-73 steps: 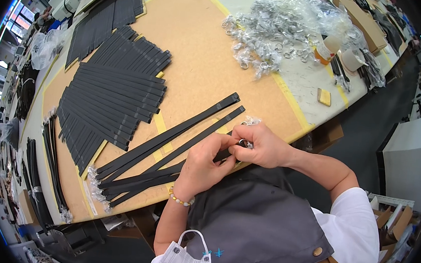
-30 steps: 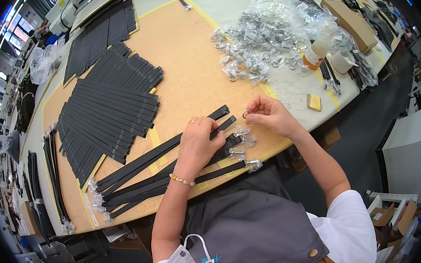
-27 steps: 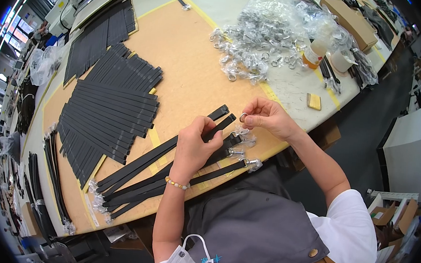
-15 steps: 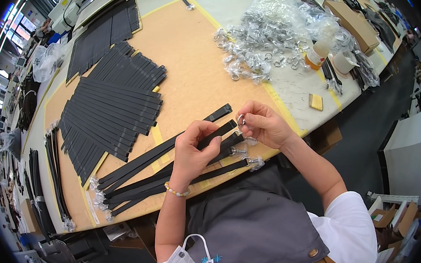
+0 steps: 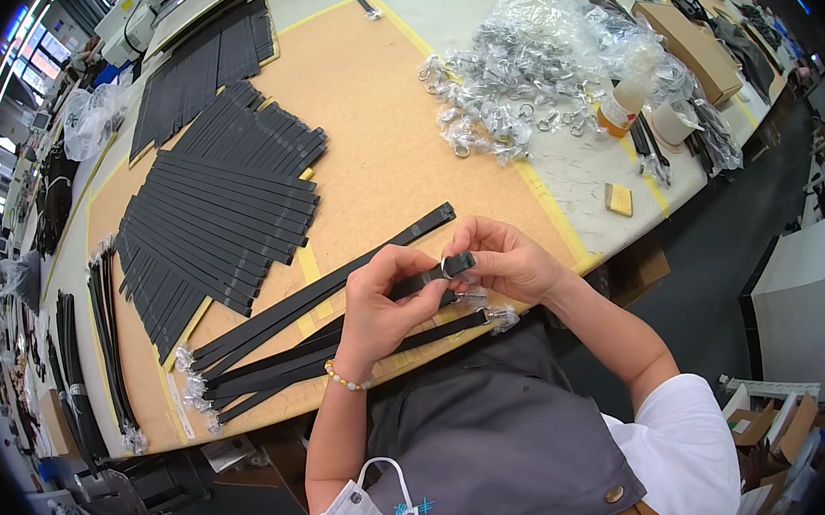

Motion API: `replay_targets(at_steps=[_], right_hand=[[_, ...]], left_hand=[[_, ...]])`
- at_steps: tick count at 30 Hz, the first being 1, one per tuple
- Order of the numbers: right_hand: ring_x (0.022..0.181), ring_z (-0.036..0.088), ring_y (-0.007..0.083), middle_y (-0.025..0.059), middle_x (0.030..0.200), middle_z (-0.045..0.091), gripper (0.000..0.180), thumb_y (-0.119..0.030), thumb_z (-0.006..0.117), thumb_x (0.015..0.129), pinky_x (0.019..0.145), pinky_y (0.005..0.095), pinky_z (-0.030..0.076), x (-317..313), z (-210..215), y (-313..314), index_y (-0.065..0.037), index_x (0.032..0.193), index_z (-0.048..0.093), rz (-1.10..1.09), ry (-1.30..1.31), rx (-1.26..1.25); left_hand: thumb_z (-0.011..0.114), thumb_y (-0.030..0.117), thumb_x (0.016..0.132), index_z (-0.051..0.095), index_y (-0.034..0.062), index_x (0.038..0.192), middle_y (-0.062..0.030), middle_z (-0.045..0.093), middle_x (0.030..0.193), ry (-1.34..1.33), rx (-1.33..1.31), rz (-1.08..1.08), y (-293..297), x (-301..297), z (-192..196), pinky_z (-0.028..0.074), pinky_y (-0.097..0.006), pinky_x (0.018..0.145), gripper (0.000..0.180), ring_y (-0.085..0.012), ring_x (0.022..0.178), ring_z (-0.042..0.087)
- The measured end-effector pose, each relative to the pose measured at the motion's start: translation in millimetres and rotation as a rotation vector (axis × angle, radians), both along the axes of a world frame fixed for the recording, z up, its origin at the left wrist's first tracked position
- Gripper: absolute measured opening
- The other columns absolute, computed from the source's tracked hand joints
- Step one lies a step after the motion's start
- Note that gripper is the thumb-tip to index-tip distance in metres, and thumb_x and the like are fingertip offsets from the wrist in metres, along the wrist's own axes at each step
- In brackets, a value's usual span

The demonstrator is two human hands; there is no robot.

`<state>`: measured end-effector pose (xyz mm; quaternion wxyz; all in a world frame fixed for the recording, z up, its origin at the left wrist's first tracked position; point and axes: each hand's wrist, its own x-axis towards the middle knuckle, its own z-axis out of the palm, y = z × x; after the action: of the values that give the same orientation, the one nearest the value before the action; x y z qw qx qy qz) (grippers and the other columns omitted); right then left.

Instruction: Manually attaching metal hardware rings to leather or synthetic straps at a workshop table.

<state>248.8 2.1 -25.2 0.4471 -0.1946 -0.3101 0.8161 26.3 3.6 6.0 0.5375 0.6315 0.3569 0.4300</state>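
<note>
My left hand (image 5: 381, 304) is closed on a flat black strap (image 5: 412, 285), pinching it near its end. My right hand (image 5: 515, 264) pinches a silver metal ring clasp (image 5: 445, 267) against that strap. The strap's tip (image 5: 466, 261) pokes through the ring between the two hands. Clear plastic wrap hangs beneath my right fingers. Below my hands, a finished-looking strap (image 5: 435, 332) carries a plastic-wrapped silver clasp (image 5: 500, 318) at its right end. Behind my left hand, more black straps (image 5: 301, 292) lie diagonally, with wrapped metal pieces (image 5: 195, 391) at their lower left ends.
A fan of black straps (image 5: 220, 211) covers the left of the tan board (image 5: 367, 106). At the back right are a heap of plastic-wrapped silver clasps (image 5: 507, 79), a bottle of orange liquid (image 5: 620, 111), a white cup (image 5: 677, 122) and a yellow block (image 5: 619, 199).
My right hand has moved left and down, bringing the metal ring to the strap. The strap end, previously apart from the ring, now passes through it.
</note>
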Motion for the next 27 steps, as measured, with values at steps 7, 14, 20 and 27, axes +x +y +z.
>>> replay_targets(at_steps=[7, 14, 20, 27], right_hand=[[0.095, 0.072, 0.0162, 0.009, 0.105, 0.073, 0.015, -0.01, 0.07, 0.099, 0.085, 0.03, 0.059, 8.8, -2.9, 0.4, -0.004, 0.111, 0.063, 0.12, 0.006, 0.056], [0.084, 0.069, 0.0123, 0.005, 0.095, 0.073, 0.023, -0.023, 0.076, 0.094, 0.077, 0.0265, 0.055, 9.3, 35.7, -1.2, -0.004, 0.104, 0.068, 0.312, -0.39, -0.063], [0.074, 0.062, 0.0084, 0.001, 0.081, 0.069, 0.023, -0.028, 0.078, 0.09, 0.07, 0.0248, 0.05, 3.3, 39.4, -5.3, -0.006, 0.091, 0.071, 0.262, -0.629, 0.067], [0.073, 0.06, 0.0074, -0.0008, 0.08, 0.067, 0.025, -0.03, 0.079, 0.091, 0.069, 0.0237, 0.049, 4.9, 38.4, -4.1, -0.007, 0.091, 0.07, 0.246, -0.623, 0.031]], left_hand=[[0.08, -0.005, 0.08, 0.07, -0.0006, 0.092, -0.0013, 0.068, 0.082, 0.187, 0.093, -0.028, -6.0, -0.7, 7.8, 0.048, -0.021, 0.061, 0.015, -0.0049, 0.071, 0.062], [0.081, 0.002, 0.077, 0.072, 0.0022, 0.089, -0.0068, 0.069, 0.077, 0.243, 0.254, -0.007, -14.1, 3.6, 15.0, 0.051, -0.026, 0.058, 0.015, -0.0135, 0.063, 0.065], [0.082, 0.004, 0.076, 0.071, 0.0026, 0.09, -0.0066, 0.069, 0.076, 0.34, 0.362, -0.038, -15.7, 5.2, 14.7, 0.051, -0.026, 0.062, 0.018, -0.013, 0.067, 0.066], [0.082, 0.006, 0.071, 0.066, 0.0015, 0.09, -0.0064, 0.068, 0.078, 0.394, 0.231, -0.042, -9.6, 1.3, 17.9, 0.052, -0.026, 0.061, 0.025, -0.0131, 0.068, 0.065]])
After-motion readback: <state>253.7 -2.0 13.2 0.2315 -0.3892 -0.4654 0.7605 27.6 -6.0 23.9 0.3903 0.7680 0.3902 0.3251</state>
